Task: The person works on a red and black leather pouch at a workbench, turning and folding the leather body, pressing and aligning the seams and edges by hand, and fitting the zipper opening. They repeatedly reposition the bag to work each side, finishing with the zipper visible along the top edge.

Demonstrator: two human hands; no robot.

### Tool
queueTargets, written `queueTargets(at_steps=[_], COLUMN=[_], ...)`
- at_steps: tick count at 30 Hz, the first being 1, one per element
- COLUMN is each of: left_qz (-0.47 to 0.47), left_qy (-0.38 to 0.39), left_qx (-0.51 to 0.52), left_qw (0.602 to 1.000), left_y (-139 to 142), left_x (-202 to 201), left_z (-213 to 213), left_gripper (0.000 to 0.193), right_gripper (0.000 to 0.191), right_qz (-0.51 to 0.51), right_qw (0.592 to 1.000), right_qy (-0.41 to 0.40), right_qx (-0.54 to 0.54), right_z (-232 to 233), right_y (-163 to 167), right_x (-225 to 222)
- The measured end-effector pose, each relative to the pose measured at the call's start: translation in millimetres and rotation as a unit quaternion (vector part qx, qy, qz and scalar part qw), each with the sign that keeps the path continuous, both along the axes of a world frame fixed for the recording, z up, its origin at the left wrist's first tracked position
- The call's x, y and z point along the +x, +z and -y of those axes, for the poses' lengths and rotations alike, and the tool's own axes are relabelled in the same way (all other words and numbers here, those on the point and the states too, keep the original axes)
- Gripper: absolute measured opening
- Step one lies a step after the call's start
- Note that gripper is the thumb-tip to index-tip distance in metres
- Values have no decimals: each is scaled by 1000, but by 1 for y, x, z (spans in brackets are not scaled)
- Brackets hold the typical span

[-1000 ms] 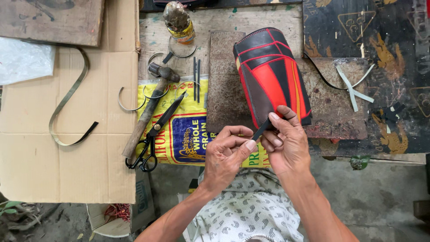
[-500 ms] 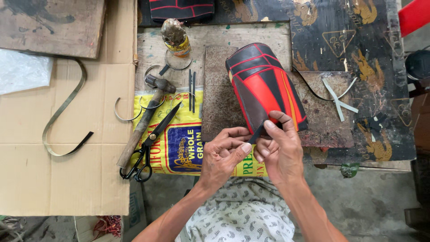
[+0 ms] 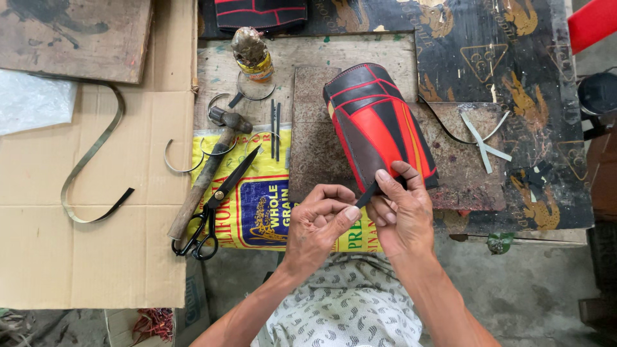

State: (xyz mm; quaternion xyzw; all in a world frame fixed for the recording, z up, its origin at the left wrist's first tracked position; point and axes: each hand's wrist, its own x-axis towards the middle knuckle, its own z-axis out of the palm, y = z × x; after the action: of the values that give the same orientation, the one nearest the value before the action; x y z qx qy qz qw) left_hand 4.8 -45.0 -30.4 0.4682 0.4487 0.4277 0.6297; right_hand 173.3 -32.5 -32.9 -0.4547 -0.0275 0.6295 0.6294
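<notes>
While pinching a thin black strip (image 3: 367, 194) w/ both left hand (image 3: 321, 222) & right hand (image 3: 400, 212), pressing red-black leather cover (image 3: 379, 125) at tabletop (image 3: 463, 173) edge; scissors (image 3: 215, 205), hammer (image 3: 209, 170) nearby at left.

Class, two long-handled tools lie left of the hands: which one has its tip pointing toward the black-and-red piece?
The black scissors: their blade tip points up-right toward that piece, while the wooden-handled hammer lies beside them, its head farther left.

Yellow/blue/red printed sack (image 3: 257, 193) flat under scissors, left of hands; labelled bottle (image 3: 254, 58) behind.
</notes>
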Motion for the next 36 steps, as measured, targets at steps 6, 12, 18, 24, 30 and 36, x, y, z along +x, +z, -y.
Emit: queueTargets(at_steps=[6, 12, 18, 24, 30, 36], left_qz=[56, 32, 73, 123, 133, 154], left_qy=[-11, -22, -39, -49, -62, -66], left_qx=[47, 56, 56, 60, 79, 75], left_qw=[997, 998, 995, 989, 986, 983], left_y=[-7, -3, 5, 8, 4, 4], left_x=[5, 7, 11, 15, 16, 24], left_z=[-8, -12, -14, -17, -23, -31], left_gripper=[17, 19, 19, 17, 16, 14], right_gripper=[33, 43, 38, 25, 22, 32], right_qz=[-44, 55, 11, -64, -140, -61], right_qw=[998, 997, 999, 997, 988, 996], right_qy=[30, 42, 26, 28, 49, 49], right_qx=[19, 14, 23, 16, 33, 42], right_z=[-3, 0, -3, -4, -4, 3], right_y=[14, 31, 24, 14, 20, 47], right_x=[8, 3, 13, 27, 35, 29])
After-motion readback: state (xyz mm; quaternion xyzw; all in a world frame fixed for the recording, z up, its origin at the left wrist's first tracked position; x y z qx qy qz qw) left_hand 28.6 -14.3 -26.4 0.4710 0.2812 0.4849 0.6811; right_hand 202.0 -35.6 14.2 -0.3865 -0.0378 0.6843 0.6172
